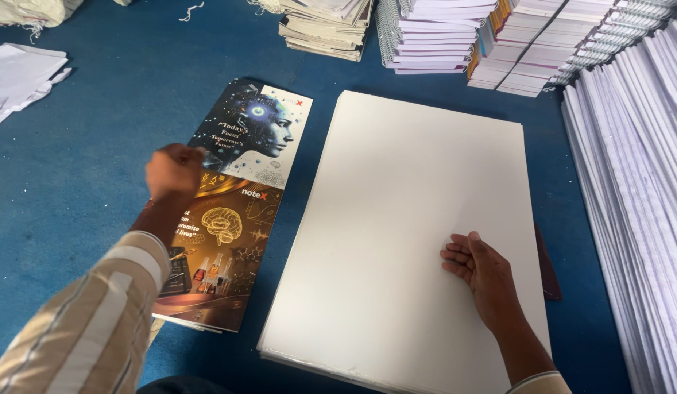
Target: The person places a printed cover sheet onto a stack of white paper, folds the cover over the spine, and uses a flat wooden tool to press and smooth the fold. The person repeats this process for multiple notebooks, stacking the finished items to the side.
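Glossy printed covers point(233, 211) under fisted left hand point(174, 174); right hand point(481, 273) flat on white sheets point(404, 219).

My left hand point(174, 174) reaches forward with knuckles up and fingers curled under, striped sleeve along the forearm, while my right hand point(481, 273) lies flat, palm down, fingers together pointing left.
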